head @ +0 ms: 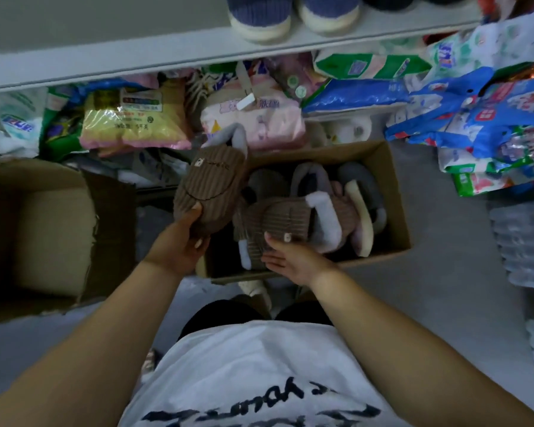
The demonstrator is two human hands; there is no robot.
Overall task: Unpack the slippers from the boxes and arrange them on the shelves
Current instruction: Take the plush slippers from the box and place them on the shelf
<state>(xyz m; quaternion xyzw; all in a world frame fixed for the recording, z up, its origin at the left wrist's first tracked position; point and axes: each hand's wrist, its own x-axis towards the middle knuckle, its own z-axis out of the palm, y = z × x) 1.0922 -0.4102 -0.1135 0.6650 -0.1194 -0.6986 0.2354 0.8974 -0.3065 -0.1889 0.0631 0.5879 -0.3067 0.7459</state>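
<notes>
Standing over a cardboard box [395, 192] on the floor [444, 288].
Gripping one ribbed slipper [210, 186] in the left hand [179, 245], raised above the box's left edge; clasping the matching slipper [278, 220] in the right hand [293, 257], low inside the box beside grey slippers [358, 177]; facing a shelf [136, 60] carrying blue slippers [259, 16].

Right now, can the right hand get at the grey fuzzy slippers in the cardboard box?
Probably not directly: the right hand holds a brown ribbed slipper lying between it and the grey fuzzy slippers.
</notes>
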